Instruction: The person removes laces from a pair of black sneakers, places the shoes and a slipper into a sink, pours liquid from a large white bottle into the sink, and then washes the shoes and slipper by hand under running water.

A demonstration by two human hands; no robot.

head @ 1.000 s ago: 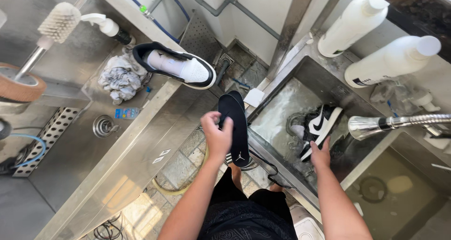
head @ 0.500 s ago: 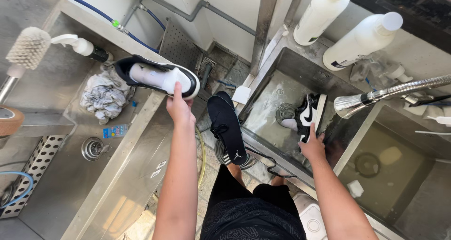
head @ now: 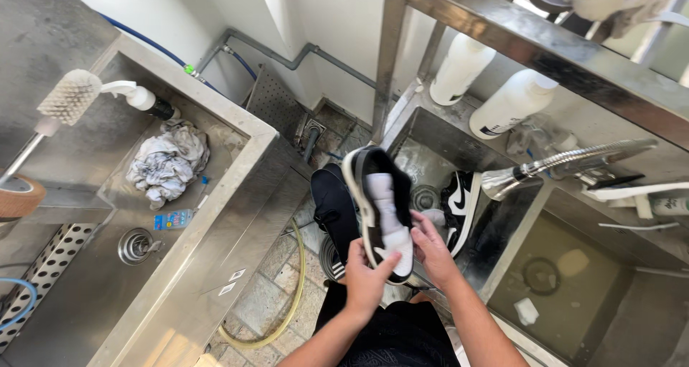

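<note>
- The left sink [head: 108,295] is a wide steel basin on the person's left, with a crumpled grey-white rag [head: 166,164] lying in it, a drain [head: 134,245] nearer the camera, and a white scrub brush [head: 69,98] propped at its far edge.
- The right sink [head: 430,133] sits just ahead of the hands; a spray faucet [head: 567,162] reaches over it from the right, and two white bottles [head: 513,105] stand on the ledge behind.
- A second black-and-white sneaker [head: 461,207] lies in the right sink, just beyond the right hand.
- A yellow hose [head: 283,317] curves across the tiled floor between the two sinks.
- The black-and-white sneaker [head: 379,212] is held up in the gap between the sinks, in front of the person's body, its sole side turned to the left. Its long axis runs away from the person, one end low in the hands and the other pointing toward the right sink.
- The left hand [head: 364,284] is clamped on the sneaker's near end from below and left.
- The right hand [head: 430,248] presses its fingers against the sneaker's right side, close beside the left hand; it is the one nearer the right sink.
</note>
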